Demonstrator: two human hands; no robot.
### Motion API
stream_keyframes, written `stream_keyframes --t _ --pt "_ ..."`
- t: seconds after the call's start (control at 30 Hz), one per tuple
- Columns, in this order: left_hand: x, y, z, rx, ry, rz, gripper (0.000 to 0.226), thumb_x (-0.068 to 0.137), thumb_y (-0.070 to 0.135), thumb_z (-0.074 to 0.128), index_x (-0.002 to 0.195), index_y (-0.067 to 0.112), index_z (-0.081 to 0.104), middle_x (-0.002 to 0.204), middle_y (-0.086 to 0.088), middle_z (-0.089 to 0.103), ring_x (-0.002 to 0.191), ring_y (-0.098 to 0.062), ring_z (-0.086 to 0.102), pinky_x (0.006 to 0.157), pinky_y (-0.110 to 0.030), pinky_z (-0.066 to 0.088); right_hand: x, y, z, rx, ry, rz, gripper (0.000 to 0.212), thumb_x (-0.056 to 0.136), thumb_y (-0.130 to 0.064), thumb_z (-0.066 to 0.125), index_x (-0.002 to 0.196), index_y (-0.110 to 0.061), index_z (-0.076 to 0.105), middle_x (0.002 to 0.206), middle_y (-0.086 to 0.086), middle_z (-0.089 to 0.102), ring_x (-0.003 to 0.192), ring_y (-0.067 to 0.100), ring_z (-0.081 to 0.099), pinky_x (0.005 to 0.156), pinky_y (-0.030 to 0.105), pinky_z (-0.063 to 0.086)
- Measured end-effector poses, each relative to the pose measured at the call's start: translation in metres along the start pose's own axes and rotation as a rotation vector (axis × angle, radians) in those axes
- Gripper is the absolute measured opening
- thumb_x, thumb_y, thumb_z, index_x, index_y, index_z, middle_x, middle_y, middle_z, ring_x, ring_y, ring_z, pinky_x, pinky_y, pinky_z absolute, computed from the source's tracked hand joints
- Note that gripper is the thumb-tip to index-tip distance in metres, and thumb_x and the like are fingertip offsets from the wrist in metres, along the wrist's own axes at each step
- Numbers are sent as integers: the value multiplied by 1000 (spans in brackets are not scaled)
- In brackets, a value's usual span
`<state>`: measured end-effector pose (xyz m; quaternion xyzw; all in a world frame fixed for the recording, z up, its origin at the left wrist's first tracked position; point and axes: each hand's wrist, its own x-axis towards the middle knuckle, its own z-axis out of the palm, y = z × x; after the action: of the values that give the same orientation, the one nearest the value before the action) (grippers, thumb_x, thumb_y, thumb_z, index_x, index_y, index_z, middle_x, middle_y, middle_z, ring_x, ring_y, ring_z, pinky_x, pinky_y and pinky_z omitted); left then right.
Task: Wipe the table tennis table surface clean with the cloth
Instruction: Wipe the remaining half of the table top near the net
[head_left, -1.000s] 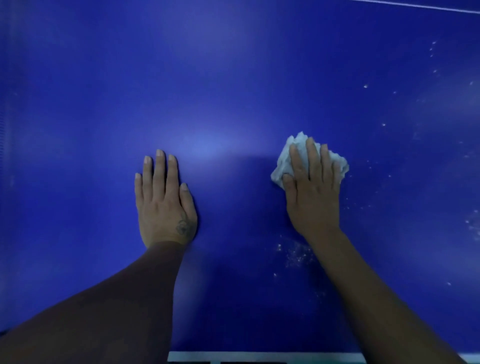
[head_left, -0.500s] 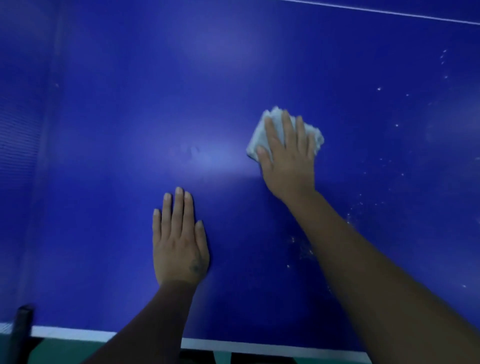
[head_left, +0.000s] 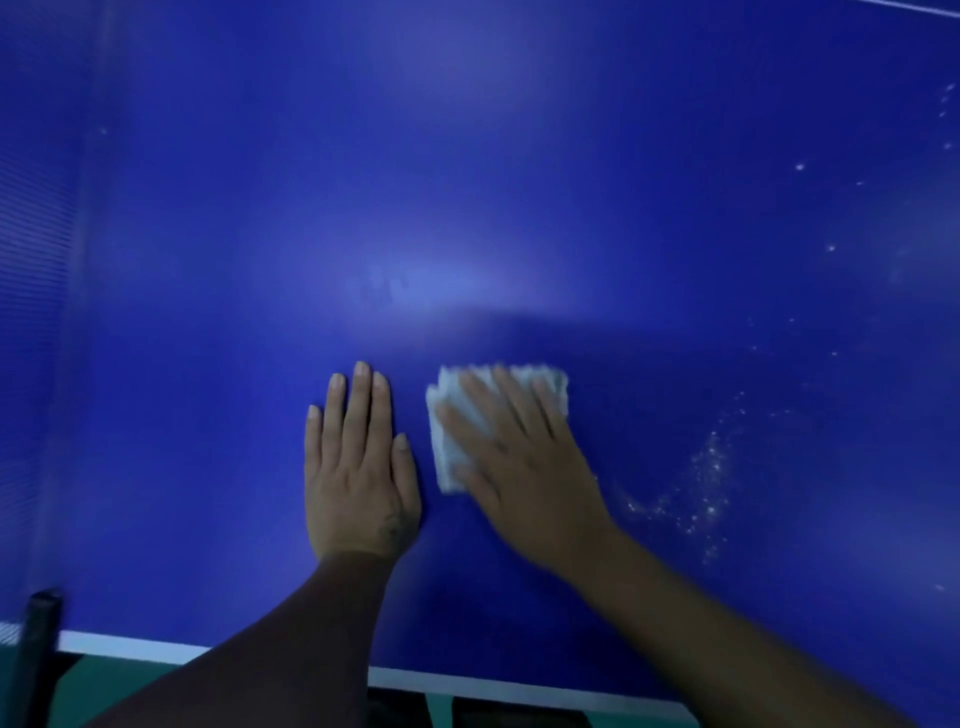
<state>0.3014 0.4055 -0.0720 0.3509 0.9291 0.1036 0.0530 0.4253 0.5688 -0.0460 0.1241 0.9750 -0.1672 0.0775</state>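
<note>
The blue table tennis table (head_left: 467, 182) fills the view. A white folded cloth (head_left: 451, 457) lies flat on it near the middle. My right hand (head_left: 524, 467) presses down on the cloth with straight, spread fingers and is blurred by motion. Just left of the cloth, my left hand (head_left: 358, 467) lies flat on the table, fingers together and straight, holding nothing. White dust specks (head_left: 706, 483) are scattered on the surface to the right of my right hand.
The table's white near edge (head_left: 130, 647) runs along the bottom. The net (head_left: 31, 312) stands along the left side, with a dark net post (head_left: 36, 649) at the lower left. A white line (head_left: 914, 8) crosses the far right corner.
My right hand has dragged the cloth back toward me, close beside my left hand. My left hand stays flat on the table. The view has shifted slightly.
</note>
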Motion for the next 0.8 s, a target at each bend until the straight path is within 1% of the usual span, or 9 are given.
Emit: stream_keyframes --t 0.1,0.2,0.3,0.4,0.47,0.53,0.67,0.73,0.8 --pt "0 1 0 2 -5 -6 61 108 23 38 164 1 30 175 -11 22 164 -30 14 132 -55 16 -26 -1 7 4 -37 -56 64 114 -44 42 171 -31 17 180 0 6 166 28 5 131 59 15" --pt "1 1 0 3 -2 -5 61 107 21 40 164 1 31 175 -11 24 164 -31 15 131 -56 16 20 39 -3 -112 11 -66 69 110 -34 45 172 -24 16 179 6 11 164 35 11 129 66 9" --pt "0 0 1 1 -14 -7 61 108 22 39 164 0 30 175 -11 23 164 -31 14 131 -58 17 58 105 -23 -131 91 166 63 113 -41 33 171 -22 17 179 6 13 164 35 12 130 64 7" --pt "0 0 2 9 -19 -11 61 109 23 36 165 1 28 176 -10 21 164 -30 12 130 -58 17 40 138 -30 -77 170 361 61 116 -50 23 171 -24 21 179 3 14 165 30 10 131 61 8" --pt "1 0 2 10 -23 -10 61 109 25 34 166 2 26 176 -9 20 164 -29 11 131 -57 16 8 130 -24 -69 212 452 59 117 -45 26 171 -21 21 179 5 13 165 31 9 131 61 8" --pt "1 0 1 11 -31 -9 61 110 26 31 166 3 24 177 -8 17 165 -28 10 132 -56 15 -33 102 -10 -48 236 519 59 117 -39 30 170 -17 21 178 9 13 165 34 9 130 62 10" --pt "0 1 -1 -1 -42 -14 61 111 28 28 167 5 22 178 -6 14 165 -26 6 133 -54 11 -107 20 23 34 204 536 62 113 -34 42 170 -16 23 179 11 11 165 37 7 129 68 11" --pt "0 1 -2 0 -37 -13 60 112 29 27 167 5 22 178 -6 14 165 -25 5 133 -53 10 -114 9 29 31 186 517 62 113 -37 40 170 -18 23 179 9 10 165 36 7 129 68 10" --pt "0 1 -2 6 -36 -4 60 112 30 25 168 6 22 178 -6 14 165 -25 5 133 -51 9 -100 23 26 18 177 524 61 114 -38 36 171 -20 21 179 8 10 165 34 7 129 66 11"
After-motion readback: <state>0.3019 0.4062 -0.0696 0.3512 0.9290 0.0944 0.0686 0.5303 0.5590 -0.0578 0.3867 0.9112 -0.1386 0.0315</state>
